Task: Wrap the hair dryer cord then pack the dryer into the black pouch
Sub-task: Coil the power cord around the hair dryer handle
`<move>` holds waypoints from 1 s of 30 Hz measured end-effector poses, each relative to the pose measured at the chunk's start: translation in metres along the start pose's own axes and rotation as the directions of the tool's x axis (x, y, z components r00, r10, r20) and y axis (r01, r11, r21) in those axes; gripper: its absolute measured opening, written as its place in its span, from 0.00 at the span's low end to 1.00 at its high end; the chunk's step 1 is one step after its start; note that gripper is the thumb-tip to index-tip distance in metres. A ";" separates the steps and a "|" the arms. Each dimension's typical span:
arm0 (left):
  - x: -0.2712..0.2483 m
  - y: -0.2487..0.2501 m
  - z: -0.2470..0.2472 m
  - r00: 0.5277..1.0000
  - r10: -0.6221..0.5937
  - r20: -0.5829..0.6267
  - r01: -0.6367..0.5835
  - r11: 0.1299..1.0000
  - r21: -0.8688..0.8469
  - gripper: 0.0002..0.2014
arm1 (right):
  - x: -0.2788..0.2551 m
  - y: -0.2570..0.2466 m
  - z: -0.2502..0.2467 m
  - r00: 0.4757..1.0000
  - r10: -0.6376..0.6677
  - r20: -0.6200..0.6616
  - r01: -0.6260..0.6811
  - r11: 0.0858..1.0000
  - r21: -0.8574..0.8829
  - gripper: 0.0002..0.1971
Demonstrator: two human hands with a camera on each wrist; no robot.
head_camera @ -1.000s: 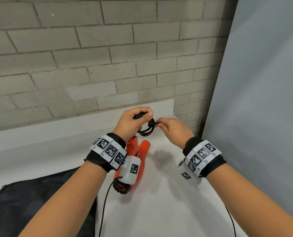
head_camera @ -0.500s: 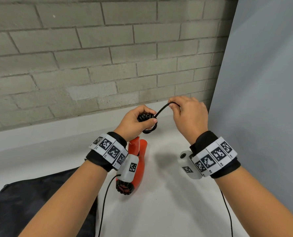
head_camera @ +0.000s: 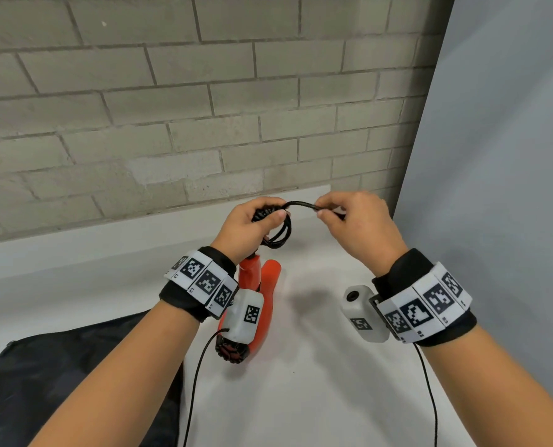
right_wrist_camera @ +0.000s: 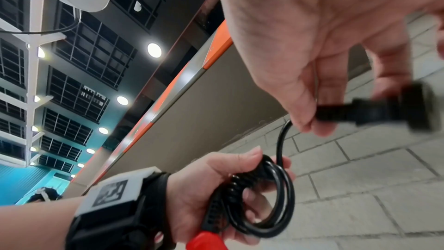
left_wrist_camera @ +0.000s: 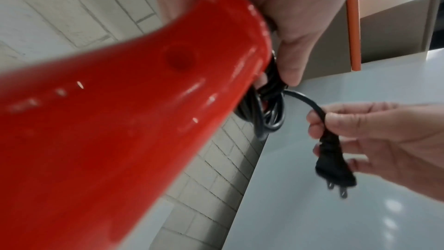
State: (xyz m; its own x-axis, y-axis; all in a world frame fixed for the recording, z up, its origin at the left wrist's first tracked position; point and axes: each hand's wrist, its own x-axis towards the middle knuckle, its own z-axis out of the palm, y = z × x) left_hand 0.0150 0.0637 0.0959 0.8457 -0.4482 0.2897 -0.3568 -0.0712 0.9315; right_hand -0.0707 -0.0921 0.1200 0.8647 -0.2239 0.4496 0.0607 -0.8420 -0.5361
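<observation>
A red hair dryer (head_camera: 262, 304) hangs folded below my left hand (head_camera: 252, 224), above the white table; its handle (left_wrist_camera: 120, 121) fills the left wrist view. My left hand grips the coiled black cord (head_camera: 278, 233) (right_wrist_camera: 271, 202) at the handle's end. A short free stretch of cord arcs over to my right hand (head_camera: 343, 217), which pinches it just behind the black plug (left_wrist_camera: 334, 166) (right_wrist_camera: 394, 109). The plug's two prongs point away from the coil. The black pouch (head_camera: 59, 375) lies flat at the table's lower left.
A grey brick wall (head_camera: 172, 108) stands behind the white table (head_camera: 317, 382). A pale panel (head_camera: 494, 188) closes off the right side. Thin black camera cables (head_camera: 197, 382) hang from both wristbands.
My right hand swung up from beside the coil and out to the right, drawing the cord's end over the top of the bundle. My left hand kept its grip on the coil and rose slightly.
</observation>
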 end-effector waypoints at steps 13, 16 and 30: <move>0.001 -0.001 0.004 0.997 -0.009 -0.074 0.002 0.995 -0.095 0.07 | -0.003 -0.018 0.010 0.976 -0.002 0.220 -0.121 0.828 0.547 0.11; -0.001 0.001 0.006 1.000 -0.007 -0.021 0.004 0.991 -0.136 0.08 | -0.002 -0.024 0.022 0.990 0.042 0.138 -0.127 0.712 0.691 0.13; -0.005 0.004 0.005 0.997 -0.080 -0.018 0.073 0.970 -0.231 0.15 | -0.007 -0.019 0.053 0.992 0.011 -0.122 0.045 0.894 0.446 0.16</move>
State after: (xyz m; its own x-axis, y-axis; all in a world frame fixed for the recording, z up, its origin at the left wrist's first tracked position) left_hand 0.0068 0.0613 0.0972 0.8785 -0.4248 0.2185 -0.1927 0.1035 0.9758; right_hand -0.0516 -0.0480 0.0887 0.7979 -0.2914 0.5277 0.3158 -0.5436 -0.7776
